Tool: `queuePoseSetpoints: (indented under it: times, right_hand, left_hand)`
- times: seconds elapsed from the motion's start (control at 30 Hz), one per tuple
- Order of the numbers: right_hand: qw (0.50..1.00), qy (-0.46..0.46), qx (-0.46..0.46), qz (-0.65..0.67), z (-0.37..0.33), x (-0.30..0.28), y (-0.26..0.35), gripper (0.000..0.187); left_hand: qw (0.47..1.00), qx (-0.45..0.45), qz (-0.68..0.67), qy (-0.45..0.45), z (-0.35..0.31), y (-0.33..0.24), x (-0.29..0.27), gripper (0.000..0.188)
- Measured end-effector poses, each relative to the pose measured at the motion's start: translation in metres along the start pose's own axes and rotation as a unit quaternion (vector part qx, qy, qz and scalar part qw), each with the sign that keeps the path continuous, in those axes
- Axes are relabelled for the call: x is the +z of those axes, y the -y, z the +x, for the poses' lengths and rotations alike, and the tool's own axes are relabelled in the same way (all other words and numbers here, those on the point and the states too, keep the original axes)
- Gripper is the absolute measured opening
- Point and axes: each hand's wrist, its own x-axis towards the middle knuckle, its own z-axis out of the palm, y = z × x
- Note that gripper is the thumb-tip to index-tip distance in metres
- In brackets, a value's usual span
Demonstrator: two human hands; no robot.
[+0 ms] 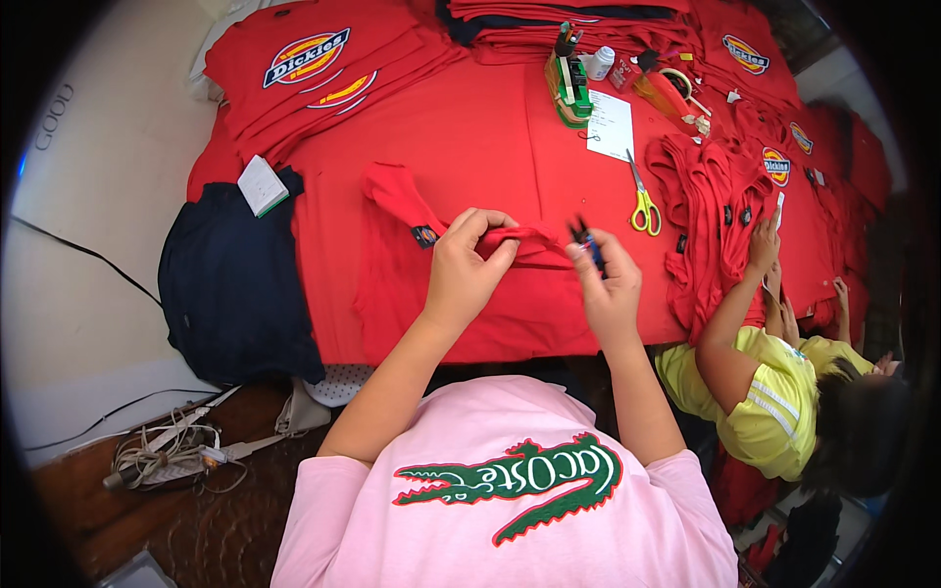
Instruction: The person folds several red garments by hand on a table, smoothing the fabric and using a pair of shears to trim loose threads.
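Lying crosswise, red garment fold (pixel 529 237)

Bright, even light, soft shadows, sharp centre, strong fisheye bending and dark vignette at the rim.

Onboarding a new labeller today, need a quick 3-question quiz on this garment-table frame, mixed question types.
1. True or false: the left hand pinches a fold of the red garment.
2. What lies beside the white paper sheet: A) yellow-handled scissors, B) a hammer, C) a ruler?
3. What colour is the garment pile at the table's left edge?

Key
1. True; its grip is closed on the red cloth.
2. A.
3. Dark navy. The right hand holds a small dark tool at the same fold, and a co-worker's hand rests on more red garments to the right.
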Motion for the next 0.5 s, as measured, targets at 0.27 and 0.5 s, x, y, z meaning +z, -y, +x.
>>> queuePoseSetpoints:
  times: [0.27, 0.5]
  right_hand:
    - [0.996, 0.053, -0.038, -0.067, -0.023, 0.034, 0.023, 0.027]
    - [0.997, 0.055, -0.025, -0.046, -0.013, 0.047, 0.025, 0.024]
  left_hand:
    - [0.975, -0.128, -0.177, 0.049, -0.005, 0.009, -0.01, 0.021]
    - [0.968, -0.149, -0.191, 0.062, -0.014, 0.014, -0.022, 0.021]
